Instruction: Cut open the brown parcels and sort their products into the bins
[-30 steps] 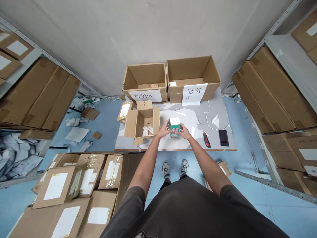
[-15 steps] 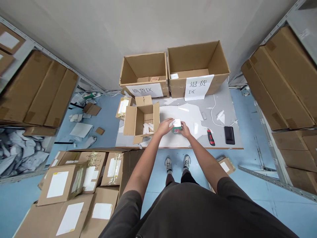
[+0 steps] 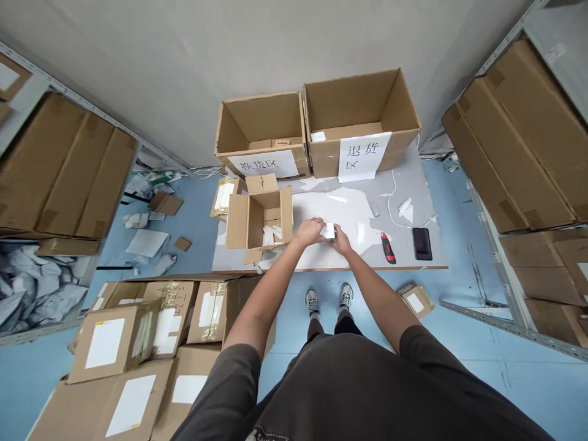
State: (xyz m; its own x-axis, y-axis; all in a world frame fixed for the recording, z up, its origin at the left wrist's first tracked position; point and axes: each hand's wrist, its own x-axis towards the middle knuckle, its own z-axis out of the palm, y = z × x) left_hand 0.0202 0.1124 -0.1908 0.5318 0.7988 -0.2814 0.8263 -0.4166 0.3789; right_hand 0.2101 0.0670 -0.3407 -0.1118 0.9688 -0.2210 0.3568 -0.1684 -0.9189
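Observation:
Above the middle of the table, a small box (image 3: 327,231) with a white face is held between my two hands. My left hand (image 3: 311,231) grips its left side, the fingers curled over its top edge. From the right, my right hand (image 3: 340,239) closes on the opposite side. The box's lower part is mostly hidden by the fingers. Just left of my left hand stands an open carton (image 3: 261,223), flaps spread, with crumpled white paper (image 3: 271,235) inside.
Two large open boxes with paper signs, a left box (image 3: 261,128) and a right box (image 3: 362,110), stand against the wall. A red-black box cutter (image 3: 388,248) and a phone (image 3: 422,244) lie on the table's right. Stacked cartons (image 3: 105,343) fill the lower left; loaded shelves flank both sides.
The small box has been turned: its green and pink side faced me before, and now mainly a white face shows. Both hands have shifted their hold around it. The view has moved slightly.

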